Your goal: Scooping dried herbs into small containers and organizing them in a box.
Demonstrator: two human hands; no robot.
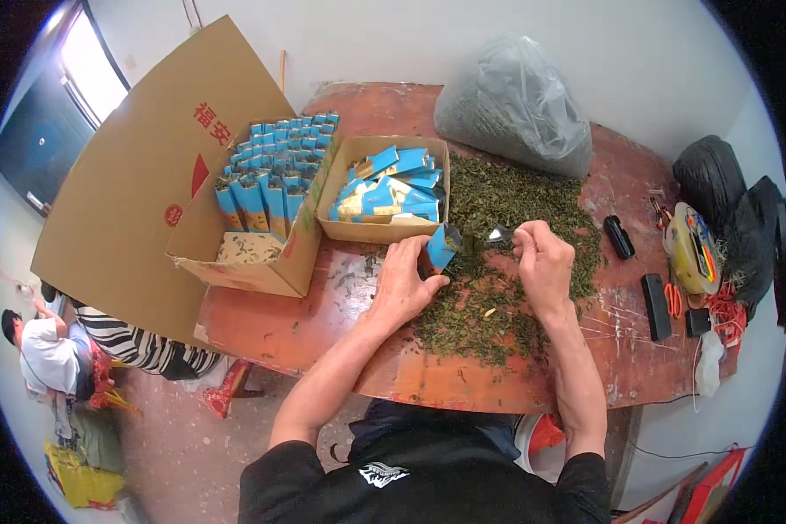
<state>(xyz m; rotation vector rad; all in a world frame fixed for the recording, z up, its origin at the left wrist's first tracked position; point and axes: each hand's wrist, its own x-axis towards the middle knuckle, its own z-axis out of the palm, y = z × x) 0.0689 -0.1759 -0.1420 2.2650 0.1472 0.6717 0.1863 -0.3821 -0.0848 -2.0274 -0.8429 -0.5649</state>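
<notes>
My left hand (403, 278) grips a small blue packet (440, 249), its open top tilted to the right with dark leaves at its mouth. Close to that mouth, a shiny metal spoon (498, 234) is in my right hand (542, 262), over a spread of loose dried green leaves (524, 196) on the red table. Upright blue packets (272, 196) with leaves in their tops stand in rows in a cardboard box (281, 278) to the left. Between that box and the leaves, a smaller cardboard box (380, 232) holds flat blue packets (393, 190) lying loosely piled.
A large plastic bag (514, 111) of dark contents stands behind the leaves. On the right lie a black case (619, 237), a black oblong object (656, 306), orange-handled scissors (673, 300), a container of pens (693, 249) and black bags (711, 173). A person (49, 354) sits far left.
</notes>
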